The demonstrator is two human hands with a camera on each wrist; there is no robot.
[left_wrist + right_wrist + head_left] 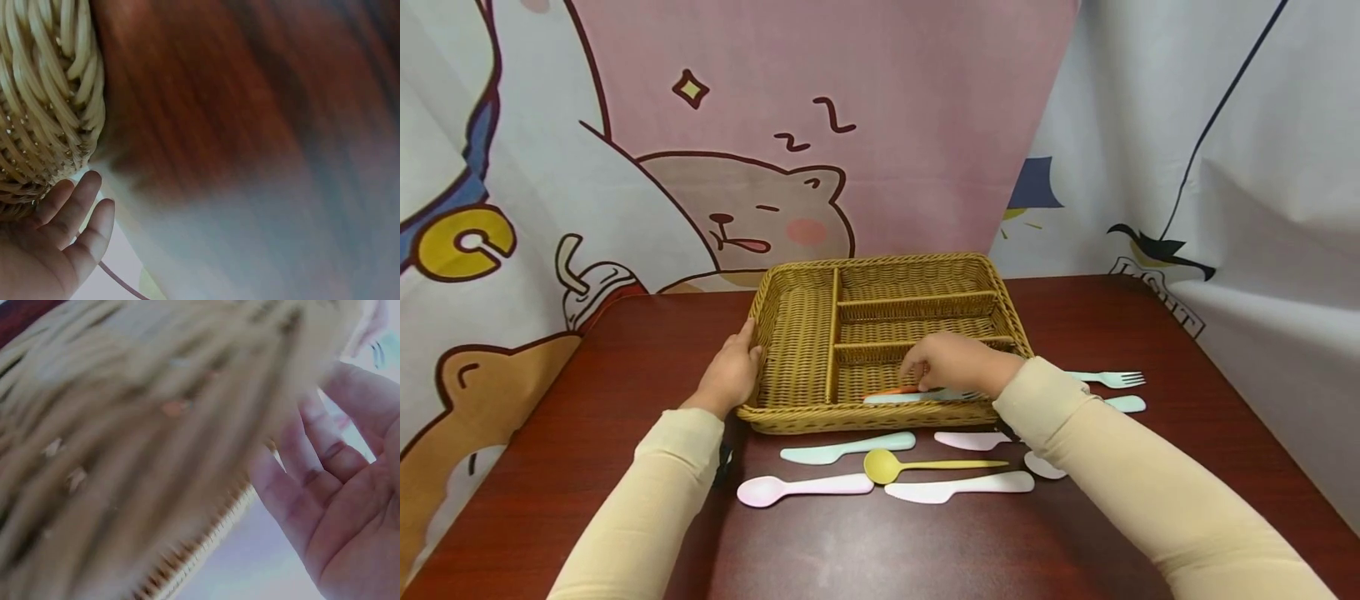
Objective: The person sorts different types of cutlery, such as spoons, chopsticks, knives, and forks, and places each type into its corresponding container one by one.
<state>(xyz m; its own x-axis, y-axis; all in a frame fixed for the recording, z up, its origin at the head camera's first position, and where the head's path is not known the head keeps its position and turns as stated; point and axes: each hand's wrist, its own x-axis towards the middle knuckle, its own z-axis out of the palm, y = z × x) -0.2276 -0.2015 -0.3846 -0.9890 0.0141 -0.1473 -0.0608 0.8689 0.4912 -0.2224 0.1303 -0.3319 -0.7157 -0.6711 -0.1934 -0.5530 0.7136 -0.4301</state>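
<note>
Head view: wicker tray [850,418] on dark red table [850,550]; yellow spoon [882,467] and pink spoon [762,492] in front.
Left hand [730,375]: against tray's left side, fingers slightly apart.
Right hand [966,362]: over front right compartment, fingers loosely bent; contact below cannot be told.
Compartment: pale fork [917,397] beside orange utensil [901,390].

Head camera: high vantage on the wearer, facing forward and down; widest view, spanning tabletop [850,550], wicker basket [793,350], both arms and printed curtain [925,125]. Left wrist camera: close, facing the basket's outer wall past the left hand [730,375]. Right wrist camera: very near blurred wickerwork, right hand [958,362] at frame right. Basket common to all three views.
</note>
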